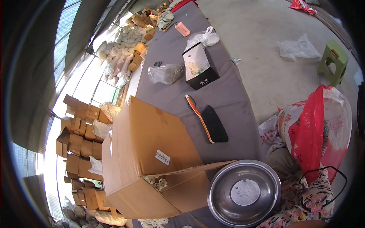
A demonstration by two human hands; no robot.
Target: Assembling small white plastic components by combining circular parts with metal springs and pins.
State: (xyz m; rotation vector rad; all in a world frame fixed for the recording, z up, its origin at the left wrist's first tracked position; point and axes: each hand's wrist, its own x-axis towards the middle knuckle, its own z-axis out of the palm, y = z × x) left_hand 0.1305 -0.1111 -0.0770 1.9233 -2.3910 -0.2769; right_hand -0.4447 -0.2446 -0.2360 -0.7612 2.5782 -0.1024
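Neither of my hands shows in the head view. A sliver of bare skin sits at the lower edge beside flower-patterned cloth [321, 195], too little to tell which part of me it is. Nearest me on the table stands a steel basin [262, 207] with nothing in it. Left of it, a large cardboard box [152, 140] is tipped over, its flaps open toward me. Small white ring-shaped pieces [161, 184] show at its mouth, and more white rings [154, 222] lie below it. Beyond the basin rests a black-bristled hand brush [213, 123] with an orange-edged handle.
The long grey-covered table [235, 102] carries a black-and-white open box [201, 74], a filled clear bag [167, 73] and a pink bottle [182, 29]. A red-and-clear sack [310, 125] and green stool [334, 62] stand at right. Stacked cartons [81, 148] line the left.
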